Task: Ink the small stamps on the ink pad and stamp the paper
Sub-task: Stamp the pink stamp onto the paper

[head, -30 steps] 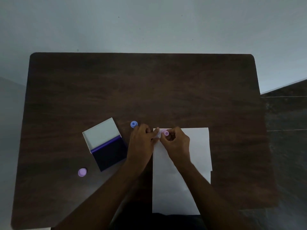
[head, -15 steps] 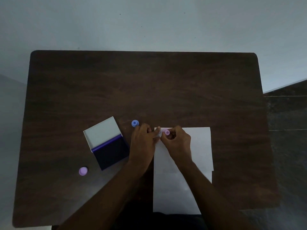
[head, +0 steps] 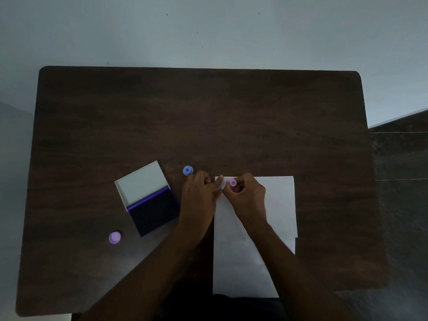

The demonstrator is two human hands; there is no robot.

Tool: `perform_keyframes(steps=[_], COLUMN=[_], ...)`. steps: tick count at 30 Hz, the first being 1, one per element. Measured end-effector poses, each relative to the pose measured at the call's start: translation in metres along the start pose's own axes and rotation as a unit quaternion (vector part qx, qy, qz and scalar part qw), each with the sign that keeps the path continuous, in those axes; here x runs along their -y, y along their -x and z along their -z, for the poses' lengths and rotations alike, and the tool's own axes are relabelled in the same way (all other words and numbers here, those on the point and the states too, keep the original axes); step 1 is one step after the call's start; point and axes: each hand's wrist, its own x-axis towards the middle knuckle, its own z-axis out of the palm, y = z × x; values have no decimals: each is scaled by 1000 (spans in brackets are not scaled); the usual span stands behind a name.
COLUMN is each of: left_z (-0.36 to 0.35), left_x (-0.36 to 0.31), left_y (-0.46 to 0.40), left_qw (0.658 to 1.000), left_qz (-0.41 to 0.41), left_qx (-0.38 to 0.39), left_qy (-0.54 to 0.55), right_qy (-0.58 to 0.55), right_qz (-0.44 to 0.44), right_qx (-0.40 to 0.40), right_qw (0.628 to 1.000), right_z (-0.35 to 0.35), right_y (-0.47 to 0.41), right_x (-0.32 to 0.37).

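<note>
White paper [head: 275, 205] lies on the dark wooden table [head: 208, 117], near its front edge. Over the paper's top left corner my right hand [head: 245, 195] pinches a small pink stamp [head: 232, 182]. My left hand [head: 200, 195] meets it there, fingertips on a pale piece [head: 222, 183] at the stamp's left end. An open ink pad [head: 154, 210] with its white lid [head: 140, 183] flipped back sits left of my hands. A blue stamp [head: 187, 170] stands just beyond my left hand. A purple stamp [head: 114, 237] rests at the front left.
The table's far half holds nothing. A pale wall [head: 208, 31] rises behind it. Dark floor tiles [head: 400, 181] show to the right. My forearms cross the table's front edge.
Both hands stay together at the paper's top left corner with the pink stamp. Only slight finger motion shows. The other stamps and the ink pad have not moved.
</note>
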Motion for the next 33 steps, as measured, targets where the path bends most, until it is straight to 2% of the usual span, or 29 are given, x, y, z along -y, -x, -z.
perform_keyframes(steps=[6, 12, 20, 24, 28, 33], left_z=[1, 2, 1, 0, 0, -3], left_x=[3, 7, 10, 9, 8, 9], left_y=[3, 1, 3, 2, -1, 0], left_qw=[999, 991, 989, 989, 986, 989], left_qz=[-40, -71, -101, -96, -83, -83], left_qx=[-6, 21, -16, -24, 6, -20], left_qy=[-24, -111, -106, -114, -143, -117], right_qy=[13, 39, 23, 21, 15, 9], right_qz=[-11, -43, -57, -64, -72, -72], right_qx=[8, 21, 20, 23, 22, 20], right_qw=[1000, 998, 998, 997, 997, 997], right_z=[0, -1, -1, -1, -2, -2], right_y=[0, -3, -3, -4, -5, -3], right_x=[9, 14, 17, 19, 20, 19])
